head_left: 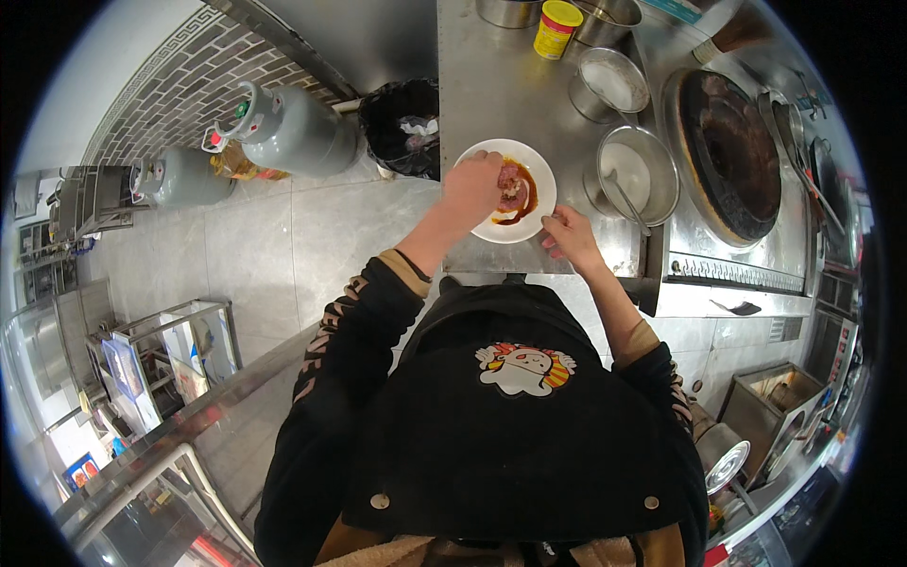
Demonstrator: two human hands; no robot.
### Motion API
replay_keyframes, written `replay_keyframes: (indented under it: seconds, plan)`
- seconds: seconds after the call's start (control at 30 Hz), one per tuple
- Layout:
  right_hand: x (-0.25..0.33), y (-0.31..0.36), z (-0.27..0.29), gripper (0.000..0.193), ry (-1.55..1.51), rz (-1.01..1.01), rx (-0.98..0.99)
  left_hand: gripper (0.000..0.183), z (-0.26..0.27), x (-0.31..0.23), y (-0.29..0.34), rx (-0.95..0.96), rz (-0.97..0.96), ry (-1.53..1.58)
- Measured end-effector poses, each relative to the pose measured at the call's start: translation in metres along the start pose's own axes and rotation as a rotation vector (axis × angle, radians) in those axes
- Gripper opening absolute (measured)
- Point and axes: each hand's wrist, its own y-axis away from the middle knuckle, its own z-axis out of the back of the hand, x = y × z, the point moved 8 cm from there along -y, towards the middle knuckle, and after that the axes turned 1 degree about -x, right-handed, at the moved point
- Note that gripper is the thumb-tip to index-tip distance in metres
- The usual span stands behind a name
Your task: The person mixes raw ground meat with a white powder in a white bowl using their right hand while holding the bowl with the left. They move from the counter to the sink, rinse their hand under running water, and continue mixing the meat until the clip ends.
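A white plate rests on the steel counter in front of me. Pinkish raw meat lies in it, with dark brown sauce and some orange-yellow liquid around it. My left hand reaches over the plate's left side, its bent fingers down at the meat; the fingertips are partly hidden. At the lower right rim, my right hand grips the plate, thumb on the edge and the other fingers curled below.
Right of the plate stands a metal bowl of white contents with a spoon, and behind it a pot of white powder. A yellow-lidded tin sits farther back. A blackened wok burner is at right, a black-lined bin and gas cylinders at left.
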Motion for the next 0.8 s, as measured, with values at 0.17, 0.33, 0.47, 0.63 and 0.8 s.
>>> replay_keyframes:
  seconds: [0.17, 0.33, 0.47, 0.63, 0.8]
  plan:
    - [-0.003, 0.002, 0.000, 0.034, 0.014, 0.025, 0.034, 0.054, -0.030, -0.026, 0.013, 0.030, -0.123, -0.100]
    - [-0.005, -0.001, -0.004, 0.031, 0.046, 0.044, 0.073, 0.042, -0.051, -0.042, 0.033, -0.102, -0.314, -0.348]
    - [-0.007, -0.007, -0.004, 0.028, 0.031, 0.028, 0.070, 0.031, -0.056, -0.015, 0.009, 0.050, -0.226, -0.114]
    - [-0.010, -0.006, -0.004, 0.025, -0.001, 0.015, 0.084, 0.034, -0.032, 0.014, -0.015, 0.059, -0.012, 0.202]
    - [-0.010, -0.007, -0.002, 0.023, 0.035, 0.012, 0.082, 0.042, -0.041, -0.048, 0.016, -0.136, -0.346, -0.129]
